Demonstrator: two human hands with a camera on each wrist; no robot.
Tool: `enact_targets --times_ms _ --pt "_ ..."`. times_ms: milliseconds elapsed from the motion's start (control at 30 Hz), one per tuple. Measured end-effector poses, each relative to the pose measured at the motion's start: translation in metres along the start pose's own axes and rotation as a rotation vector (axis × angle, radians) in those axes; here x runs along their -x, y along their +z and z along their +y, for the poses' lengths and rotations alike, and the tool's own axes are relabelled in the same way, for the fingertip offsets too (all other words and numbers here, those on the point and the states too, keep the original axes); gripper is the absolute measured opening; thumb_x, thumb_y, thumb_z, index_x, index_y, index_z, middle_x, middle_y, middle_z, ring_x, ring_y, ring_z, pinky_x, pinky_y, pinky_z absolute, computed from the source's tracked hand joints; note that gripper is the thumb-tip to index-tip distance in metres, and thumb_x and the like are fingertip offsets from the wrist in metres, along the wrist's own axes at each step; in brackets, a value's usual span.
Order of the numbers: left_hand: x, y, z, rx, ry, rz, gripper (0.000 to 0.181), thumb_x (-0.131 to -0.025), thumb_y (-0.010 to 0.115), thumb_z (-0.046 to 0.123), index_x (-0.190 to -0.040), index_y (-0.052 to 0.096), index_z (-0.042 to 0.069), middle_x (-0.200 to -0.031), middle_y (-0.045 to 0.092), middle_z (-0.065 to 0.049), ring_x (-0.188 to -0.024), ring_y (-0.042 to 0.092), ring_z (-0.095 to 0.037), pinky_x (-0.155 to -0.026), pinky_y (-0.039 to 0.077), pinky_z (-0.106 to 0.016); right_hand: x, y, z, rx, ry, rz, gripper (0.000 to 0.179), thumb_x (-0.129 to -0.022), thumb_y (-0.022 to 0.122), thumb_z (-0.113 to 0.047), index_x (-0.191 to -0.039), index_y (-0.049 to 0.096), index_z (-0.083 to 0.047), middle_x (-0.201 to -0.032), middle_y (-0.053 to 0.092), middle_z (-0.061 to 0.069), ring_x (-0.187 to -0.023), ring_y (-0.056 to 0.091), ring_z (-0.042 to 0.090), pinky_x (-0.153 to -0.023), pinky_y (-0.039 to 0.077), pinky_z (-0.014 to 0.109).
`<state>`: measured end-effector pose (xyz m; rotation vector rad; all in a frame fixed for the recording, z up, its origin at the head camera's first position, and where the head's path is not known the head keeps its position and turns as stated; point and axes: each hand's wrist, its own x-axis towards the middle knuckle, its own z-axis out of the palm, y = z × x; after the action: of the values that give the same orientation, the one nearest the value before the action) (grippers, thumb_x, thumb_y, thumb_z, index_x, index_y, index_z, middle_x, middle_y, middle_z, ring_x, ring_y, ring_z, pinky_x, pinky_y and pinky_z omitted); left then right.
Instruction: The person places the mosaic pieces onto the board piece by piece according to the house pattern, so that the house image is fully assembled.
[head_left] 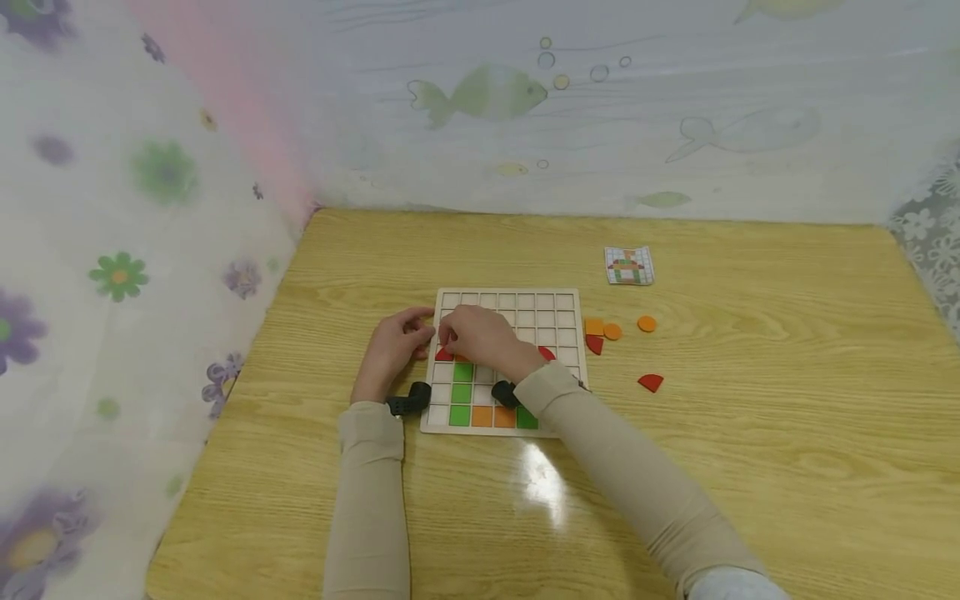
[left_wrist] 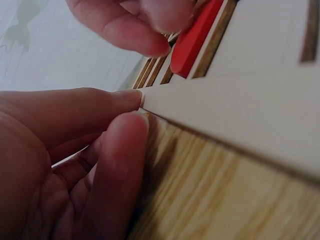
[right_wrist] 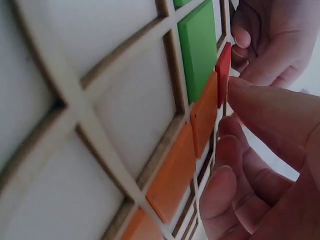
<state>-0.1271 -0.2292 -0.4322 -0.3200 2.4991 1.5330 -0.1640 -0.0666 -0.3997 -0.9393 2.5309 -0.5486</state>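
Note:
A wooden grid board [head_left: 505,292] lies on the table with green squares [head_left: 461,393] and orange squares [head_left: 482,416] in some cells. My left hand [head_left: 392,346] is at its left side; in the left wrist view the index fingertip touches the board's edge [left_wrist: 240,110], thumb close beside it. My right hand [head_left: 483,337] reaches across the board and pinches a red quarter-circle piece [right_wrist: 224,72] at the left column. That piece [left_wrist: 197,37] sits slightly raised at its cell. Beside it an orange piece [right_wrist: 204,117] looks tilted. The right hand and wrist hide several middle cells.
Right of the board lie an orange square [head_left: 594,326], orange discs [head_left: 647,323] and red quarter-circles [head_left: 651,382]. A small printed pattern card [head_left: 629,266] lies farther back. Walls with painted fish and flowers stand behind and left of the wooden table [head_left: 750,467].

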Motion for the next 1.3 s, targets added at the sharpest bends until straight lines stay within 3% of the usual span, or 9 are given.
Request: enact_targets --times_ms 333,667,900,1300 --pt "0.001 0.002 -0.004 -0.01 -0.013 -0.003 0.032 -0.088 0.058 0.02 -0.119 0.056 0.019 -0.092 0.052 -0.007 -0.063 0.055 -0.019 -0.058 0.05 -0.029 0.015 -0.011 0.012 -0.017 0.055 0.036 0.015 -0.089 0.053 -0.027 -0.096 0.065 -0.022 -0.09 0.059 -0.009 -0.077 0.051 0.007 -0.068 0.043 0.025" --pt "0.002 0.003 -0.004 0.009 -0.038 -0.002 0.033 -0.087 0.058 0.02 -0.12 0.056 0.018 -0.095 0.053 -0.007 -0.069 0.056 -0.017 -0.061 0.051 -0.027 0.035 -0.018 0.023 -0.018 0.047 0.055 0.016 -0.089 0.053 -0.029 -0.096 0.065 -0.022 -0.09 0.058 -0.009 -0.077 0.05 0.008 -0.07 0.043 0.025" --pt "0.002 0.002 -0.002 -0.015 -0.007 0.002 0.034 -0.088 0.058 0.019 -0.122 0.055 0.016 -0.095 0.053 -0.008 -0.066 0.057 -0.019 -0.06 0.051 -0.028 0.053 -0.026 0.034 -0.035 0.048 0.077 0.017 -0.09 0.052 -0.026 -0.097 0.065 -0.019 -0.092 0.058 -0.007 -0.079 0.051 0.01 -0.07 0.043 0.026" --pt "-0.001 0.002 0.0 -0.009 -0.015 -0.004 0.034 -0.088 0.058 0.019 -0.121 0.055 0.017 -0.095 0.05 -0.008 -0.07 0.056 -0.019 -0.061 0.051 -0.028 0.083 -0.036 0.053 -0.044 0.056 0.102 0.019 -0.09 0.052 -0.026 -0.099 0.065 -0.017 -0.092 0.059 -0.004 -0.081 0.052 0.012 -0.071 0.044 0.028"
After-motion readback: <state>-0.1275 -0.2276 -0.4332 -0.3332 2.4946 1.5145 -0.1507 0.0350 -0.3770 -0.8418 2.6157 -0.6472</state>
